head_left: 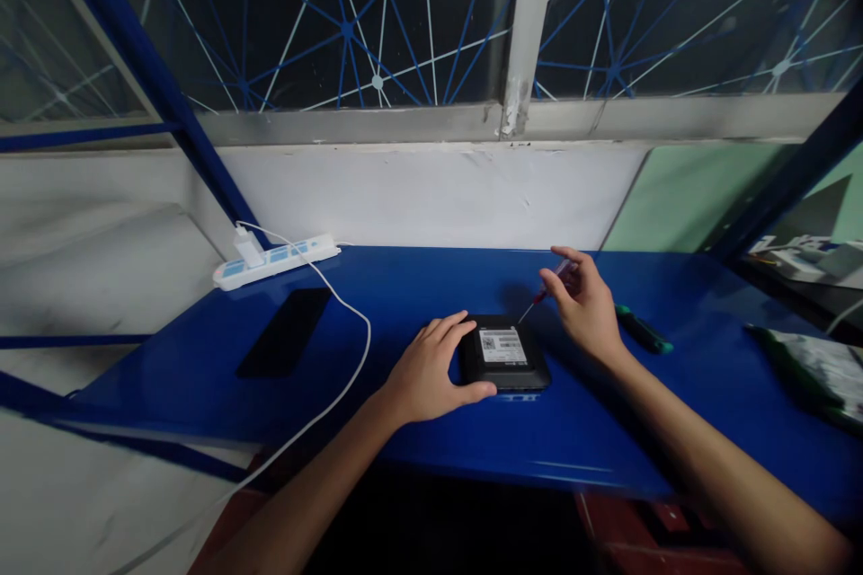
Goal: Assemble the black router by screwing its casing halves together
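A flat black box-shaped device (538, 367) with a white printed label lies on the blue table. My left hand (435, 370) rests along its left side, fingers on the far left corner and thumb at the near edge. In my right hand (585, 305) is a screwdriver (540, 295) with a reddish, see-through handle, held between thumb and fingers. Its thin shaft slants down to the left, the tip at the device's far right corner. Whether the tip sits in a screw is too small to tell.
A green-and-black handled tool (644, 330) lies right of my right hand. A black slab (286, 332) and a white power strip (278, 260) with a plugged-in charger are at left. Its white cable (369, 332) crosses the table (404, 274). A plastic bag (813, 368) lies far right.
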Demonstrator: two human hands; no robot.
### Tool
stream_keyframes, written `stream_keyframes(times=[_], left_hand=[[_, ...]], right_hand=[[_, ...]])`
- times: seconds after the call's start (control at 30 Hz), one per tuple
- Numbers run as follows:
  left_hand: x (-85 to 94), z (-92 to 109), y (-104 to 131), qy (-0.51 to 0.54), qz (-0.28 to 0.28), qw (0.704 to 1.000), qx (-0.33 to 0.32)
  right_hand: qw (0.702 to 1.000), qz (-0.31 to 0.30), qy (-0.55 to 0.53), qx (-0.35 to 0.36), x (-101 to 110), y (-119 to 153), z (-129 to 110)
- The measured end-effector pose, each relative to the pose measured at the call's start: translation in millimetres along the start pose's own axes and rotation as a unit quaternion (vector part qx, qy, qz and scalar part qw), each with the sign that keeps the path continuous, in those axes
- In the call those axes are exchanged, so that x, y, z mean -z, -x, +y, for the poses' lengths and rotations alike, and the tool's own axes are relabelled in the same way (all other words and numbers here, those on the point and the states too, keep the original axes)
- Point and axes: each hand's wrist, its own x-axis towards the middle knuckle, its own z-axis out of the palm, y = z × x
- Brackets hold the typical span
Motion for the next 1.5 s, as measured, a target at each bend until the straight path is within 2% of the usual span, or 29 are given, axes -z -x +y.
stream_keyframes(times=[0.17, 0.5, 0.77, 1.0, 1.3, 1.5], left_hand=[[-2.5, -1.7, -0.2, -0.005, -0.003, 1.0, -0.003], [0.4, 0.7, 0.7, 0.002, -0.006, 1.0, -0.002], [-0.1, 0.5, 0.7, 0.002, -0.007, 1.0, -0.002], [-1.8, -1.3, 1.0, 0.0, -0.002, 1.0, -0.004], [-1.2, -1.0, 1.1, 0.0, 0.0, 1.0, -0.003], [-2.4, -1.6, 0.8, 0.0, -0.002, 1.0, -0.003]], right_hand=[[1.0, -0.014, 0.014, 0.001, 0.6, 1.1, -1.9], [0.996, -0.052, -0.066, -0.022, -0.9, 3.0, 0.5], [0.999, -0.019, -0.043, 0.001, -0.2, 3.2, 2.2], [0.997, 0.024, 0.057, 0.035, 1.4, 1.1, -6.5], [0.999, -0.016, -0.046, -0.005, 0.3, 2.4, -1.0], [0.999, 0.016, 0.024, 0.03, 2.0, 0.5, -3.3]])
